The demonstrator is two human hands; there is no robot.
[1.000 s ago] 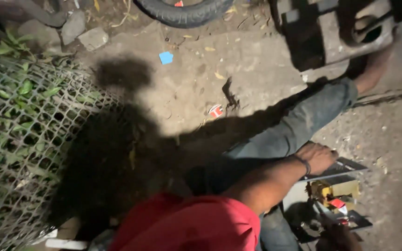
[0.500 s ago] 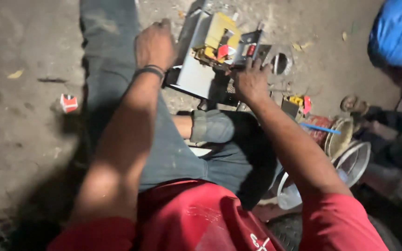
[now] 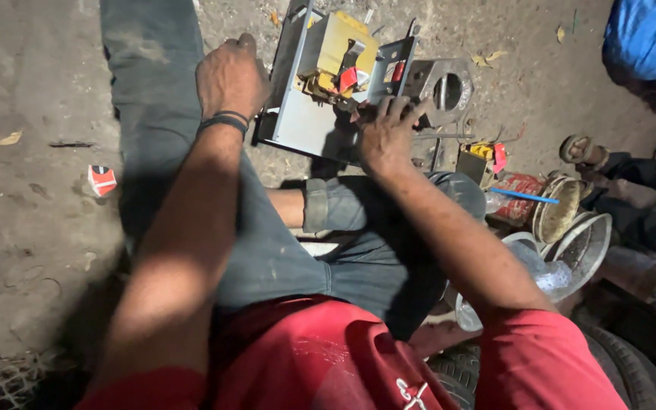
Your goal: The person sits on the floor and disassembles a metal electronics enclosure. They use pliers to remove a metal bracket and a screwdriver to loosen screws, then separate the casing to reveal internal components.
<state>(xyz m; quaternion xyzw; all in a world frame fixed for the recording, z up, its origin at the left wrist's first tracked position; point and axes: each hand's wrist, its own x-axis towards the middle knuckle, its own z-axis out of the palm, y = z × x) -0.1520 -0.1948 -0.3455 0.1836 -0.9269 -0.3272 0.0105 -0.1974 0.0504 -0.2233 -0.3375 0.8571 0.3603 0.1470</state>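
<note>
- The left hand [image 3: 231, 76] rests knuckles-up on the outstretched leg, its grip curled loosely, just beside the grey metal chassis [image 3: 309, 121] on the ground.
- The right hand [image 3: 386, 133] presses spread fingers onto the chassis' yellow transformer [image 3: 335, 49].
- Fingertips there are hidden in shadow.

We see right hand [image 3: 386, 135] covering grey metal chassis [image 3: 314, 121] front; fingertips hidden. Blue bundle [image 3: 651, 39] cut off at frame edge.
</note>
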